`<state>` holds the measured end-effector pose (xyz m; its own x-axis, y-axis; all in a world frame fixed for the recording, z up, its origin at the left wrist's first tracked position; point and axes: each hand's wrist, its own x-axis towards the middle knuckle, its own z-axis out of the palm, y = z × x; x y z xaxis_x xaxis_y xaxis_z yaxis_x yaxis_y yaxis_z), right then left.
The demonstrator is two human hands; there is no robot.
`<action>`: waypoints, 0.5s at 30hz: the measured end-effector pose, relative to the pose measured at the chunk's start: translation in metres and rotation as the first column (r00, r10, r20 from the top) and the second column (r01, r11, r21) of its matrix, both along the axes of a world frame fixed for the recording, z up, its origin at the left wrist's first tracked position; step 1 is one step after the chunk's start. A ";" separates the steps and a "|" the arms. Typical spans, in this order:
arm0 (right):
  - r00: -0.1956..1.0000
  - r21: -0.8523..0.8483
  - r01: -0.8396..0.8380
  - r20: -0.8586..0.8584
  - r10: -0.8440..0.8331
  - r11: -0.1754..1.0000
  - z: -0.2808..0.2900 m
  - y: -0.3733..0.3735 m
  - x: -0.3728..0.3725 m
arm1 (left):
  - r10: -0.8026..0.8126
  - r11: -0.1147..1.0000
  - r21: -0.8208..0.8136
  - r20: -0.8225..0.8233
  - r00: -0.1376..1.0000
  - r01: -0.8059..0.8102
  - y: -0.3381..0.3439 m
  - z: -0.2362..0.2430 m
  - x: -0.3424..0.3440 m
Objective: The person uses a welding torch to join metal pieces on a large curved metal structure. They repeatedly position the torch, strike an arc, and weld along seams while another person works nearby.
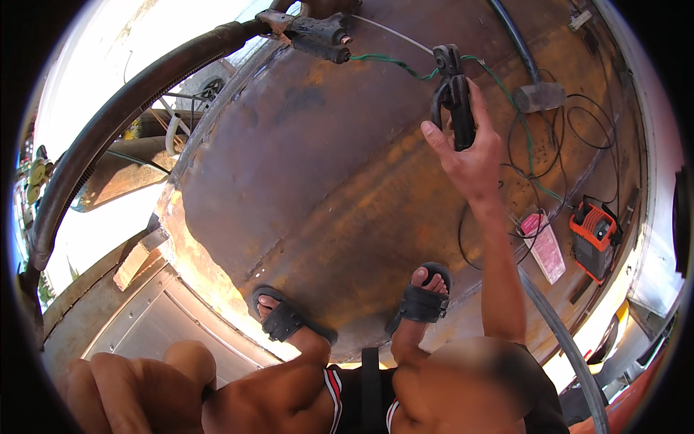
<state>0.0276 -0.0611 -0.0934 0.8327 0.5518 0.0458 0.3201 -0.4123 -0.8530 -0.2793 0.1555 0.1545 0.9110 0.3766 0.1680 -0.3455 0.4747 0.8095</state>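
My right hand point(473, 163) is wrapped around a black welding electrode holder point(455, 101), above the curved, rusty metal plate point(289, 173). A thin pale welding rod point(394, 32) reaches from its jaws toward the upper left; where the rod's tip ends is hard to make out. At the lower left, very close, my left hand point(137, 387) shows curled fingers, and whatever they hold, if anything, is hidden. My feet in black sandals point(423, 300) are on the plate's near part. A green wire point(390, 59) passes behind the electrode holder.
At the right lie a mallet point(538, 97), looped black cables point(513, 145), a pink-and-white packet point(542, 249) and an orange-and-black welding machine point(594, 242). A thick black hose point(108, 137) arches along the left. Two black cylindrical handles point(318, 40) stand at the top. A grey strap point(564, 333) runs lower right.
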 end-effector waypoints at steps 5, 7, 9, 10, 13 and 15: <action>1.000 0.049 0.012 -0.013 -0.011 0.999 -0.006 0.005 0.001 | 0.340 0.940 -0.017 -0.047 0.939 -0.341 -0.065 0.009 0.069; 0.999 0.079 0.046 -0.027 -0.044 0.996 -0.008 0.007 0.003 | 0.700 0.685 0.217 0.068 0.711 -0.696 -0.079 0.009 0.088; 0.998 0.111 0.056 -0.038 -0.052 0.992 -0.010 0.005 0.008 | 0.491 0.732 0.547 -0.007 0.871 -0.407 -0.067 0.015 0.088; 0.997 0.114 0.055 -0.051 -0.050 0.992 -0.011 0.003 0.011 | 0.385 0.697 0.678 -0.081 0.919 -0.232 -0.051 0.020 0.082; 0.992 0.115 0.066 -0.113 -0.053 0.991 -0.013 -0.002 0.017 | 0.129 0.495 0.825 -0.379 0.916 0.272 -0.022 0.044 0.044; 0.986 0.121 0.077 -0.154 -0.058 0.990 -0.014 -0.006 0.019 | 0.010 0.414 0.748 -0.573 0.820 0.518 -0.018 0.062 0.029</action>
